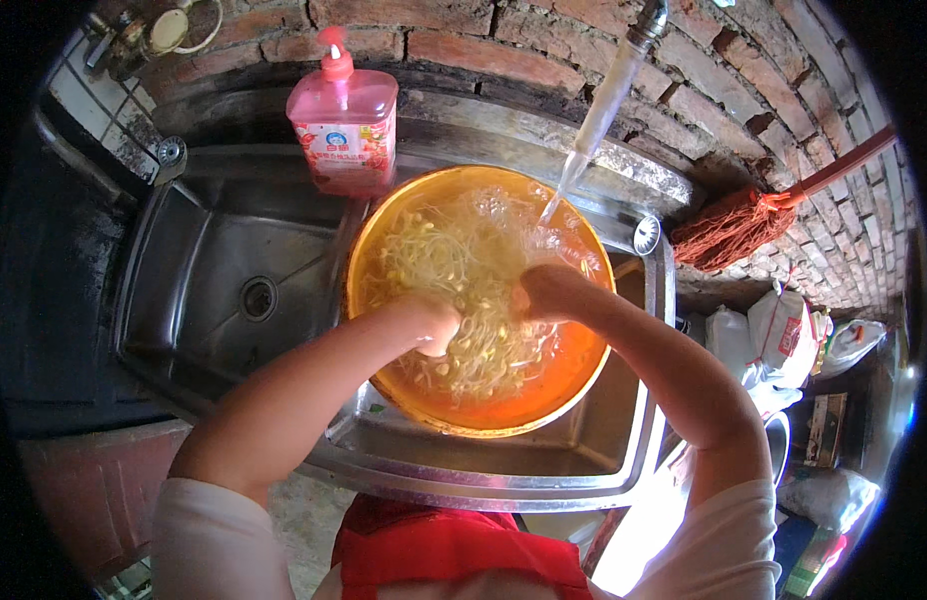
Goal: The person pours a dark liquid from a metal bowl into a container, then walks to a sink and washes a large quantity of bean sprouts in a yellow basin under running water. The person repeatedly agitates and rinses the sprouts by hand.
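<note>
An orange round basin (535, 416) rests over the right bowl of a stainless steel double sink. Bean sprouts (433, 259) float and lie in its water. My left hand (432, 322) is at the left of the basin, its fingers partly sunk among the sprouts. At the right of the basin, my right hand (542, 294) dips into the water beside the sprouts, its fingers mostly hidden. Water (565, 184) runs from the end of a pale hose (606, 101) on the tap into the basin's upper right, with bubbles around it.
A pink pump bottle (343, 135) stands behind the sink, left of the basin. The left sink bowl (216, 247) has a drain. Two metal strainers (170, 151) (647, 235) lie at the sink's back corners. A red-brown mop (737, 229) leans by the brick wall; bags (782, 330) are at right.
</note>
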A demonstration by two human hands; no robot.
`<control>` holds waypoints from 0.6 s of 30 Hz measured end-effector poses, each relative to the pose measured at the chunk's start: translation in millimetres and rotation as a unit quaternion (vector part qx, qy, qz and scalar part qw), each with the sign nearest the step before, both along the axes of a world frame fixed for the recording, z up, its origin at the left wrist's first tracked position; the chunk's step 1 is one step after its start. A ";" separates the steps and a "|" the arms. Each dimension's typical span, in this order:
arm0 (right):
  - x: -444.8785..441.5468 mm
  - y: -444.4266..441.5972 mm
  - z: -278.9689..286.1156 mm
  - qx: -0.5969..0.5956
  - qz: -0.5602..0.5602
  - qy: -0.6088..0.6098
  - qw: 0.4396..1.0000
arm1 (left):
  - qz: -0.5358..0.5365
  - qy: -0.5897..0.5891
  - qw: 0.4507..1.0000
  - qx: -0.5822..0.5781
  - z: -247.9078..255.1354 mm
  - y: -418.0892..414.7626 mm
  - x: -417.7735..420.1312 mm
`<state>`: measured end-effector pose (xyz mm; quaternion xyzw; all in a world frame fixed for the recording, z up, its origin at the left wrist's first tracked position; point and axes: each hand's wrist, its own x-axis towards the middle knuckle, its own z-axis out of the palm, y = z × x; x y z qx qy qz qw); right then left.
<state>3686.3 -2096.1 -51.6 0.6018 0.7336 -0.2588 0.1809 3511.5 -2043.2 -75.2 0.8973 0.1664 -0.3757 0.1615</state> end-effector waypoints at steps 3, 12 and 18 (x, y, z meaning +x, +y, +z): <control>24.2 6.1 -51.5 0.199 0.066 0.074 0.975 | 0.015 -0.173 0.985 0.016 24.7 1.4 -19.7; 14.9 36.5 -85.8 0.121 -0.014 0.040 0.992 | 0.109 -0.395 0.892 0.193 27.9 -32.4 -54.0; 17.9 37.0 -83.3 0.117 -0.023 0.009 0.993 | 0.148 -0.417 0.885 0.144 23.7 -35.6 -54.5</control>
